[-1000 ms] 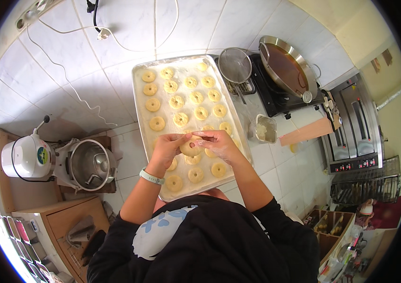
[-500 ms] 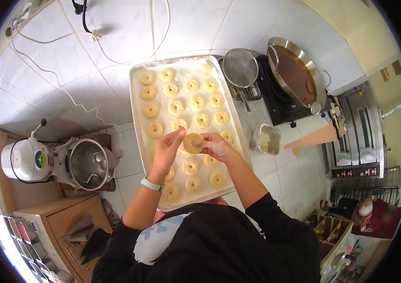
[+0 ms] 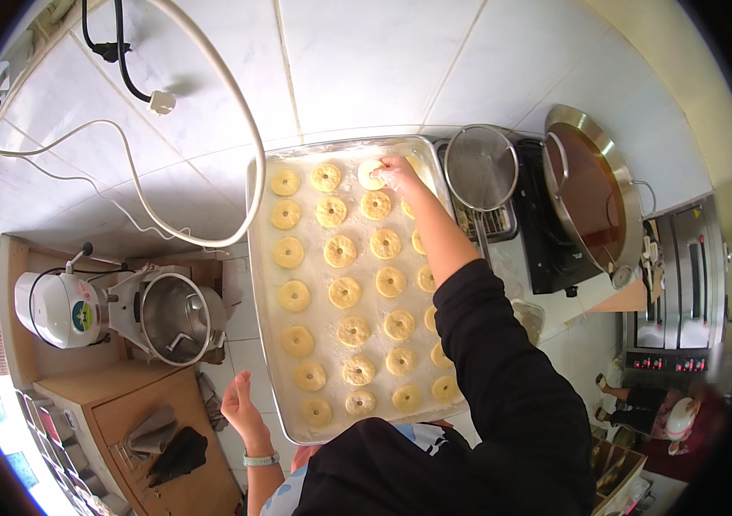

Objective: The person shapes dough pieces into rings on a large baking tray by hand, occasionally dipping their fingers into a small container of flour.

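Observation:
At the far side of a floured baking tray [image 3: 268, 404], my right hand [image 3: 397, 174] pinches a pale dough ring [image 3: 370, 175] in the top row. Whether that ring rests fully on the tray is hard to tell. Rows of similar raw rings, each with a small centre hole, cover the tray, one of them [image 3: 340, 251] near the middle. My right forearm hides part of the right-hand column. Off the tray's near left side, my left hand [image 3: 244, 408] hangs with its fingers loosely apart and holds nothing.
A mesh strainer [image 3: 481, 168] lies right of the tray, beside a black stove [image 3: 547, 232] bearing a wide pan of brown liquid [image 3: 590, 185]. To the left stands a white stand mixer [image 3: 65, 310] with a metal bowl. A pale cable [image 3: 241, 95] loops near. Another person [image 3: 667, 417] is far right.
My right hand has carried the dough ring from above the tray's middle to its far row. My left hand has let go of it and dropped back left. The view has shifted.

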The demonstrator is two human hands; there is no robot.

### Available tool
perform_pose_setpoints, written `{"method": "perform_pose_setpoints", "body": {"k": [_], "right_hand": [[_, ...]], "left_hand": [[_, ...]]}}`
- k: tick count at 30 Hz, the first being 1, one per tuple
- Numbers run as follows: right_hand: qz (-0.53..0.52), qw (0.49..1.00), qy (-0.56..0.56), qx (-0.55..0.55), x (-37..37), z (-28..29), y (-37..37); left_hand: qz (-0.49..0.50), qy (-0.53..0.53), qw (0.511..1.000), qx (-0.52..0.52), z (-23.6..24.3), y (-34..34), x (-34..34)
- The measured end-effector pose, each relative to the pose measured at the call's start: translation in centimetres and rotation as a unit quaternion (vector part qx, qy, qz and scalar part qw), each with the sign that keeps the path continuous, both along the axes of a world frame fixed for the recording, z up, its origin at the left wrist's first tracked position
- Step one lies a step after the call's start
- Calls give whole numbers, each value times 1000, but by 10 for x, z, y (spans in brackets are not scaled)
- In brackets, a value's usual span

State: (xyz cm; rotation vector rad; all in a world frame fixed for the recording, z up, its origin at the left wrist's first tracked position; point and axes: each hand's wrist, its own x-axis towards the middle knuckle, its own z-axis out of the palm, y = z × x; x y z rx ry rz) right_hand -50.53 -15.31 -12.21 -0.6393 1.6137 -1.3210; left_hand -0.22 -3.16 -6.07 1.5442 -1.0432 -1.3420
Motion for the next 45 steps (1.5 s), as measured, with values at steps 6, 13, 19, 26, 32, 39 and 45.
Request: {"method": "perform_pose_setpoints", "body": {"k": [6, 13, 19, 26, 32, 39, 45], "right_hand": [[44, 969, 242, -8, -15, 9, -20], [-71, 893, 444, 11, 27, 139, 150], [13, 795, 460, 396, 46, 113, 376], [-46, 747, 480, 457, 61, 40, 413], [-77, 836, 486, 244, 108, 153, 372], [105, 870, 482, -18, 147, 98, 224], [83, 754, 635, 146, 5, 33, 112]], "left_hand": [[29, 16, 999, 24, 1, -10, -13], [-32, 70, 997, 4, 1, -33, -28], [-135, 97, 986, 17, 5, -35, -57], [-230, 123, 964, 46, 16, -13, -104], [-303, 362, 815, 336, 20, 9, -161], [-332, 552, 653, 400, 26, -21, -283], [-283, 574, 690, 339, 27, -66, -288]]}}
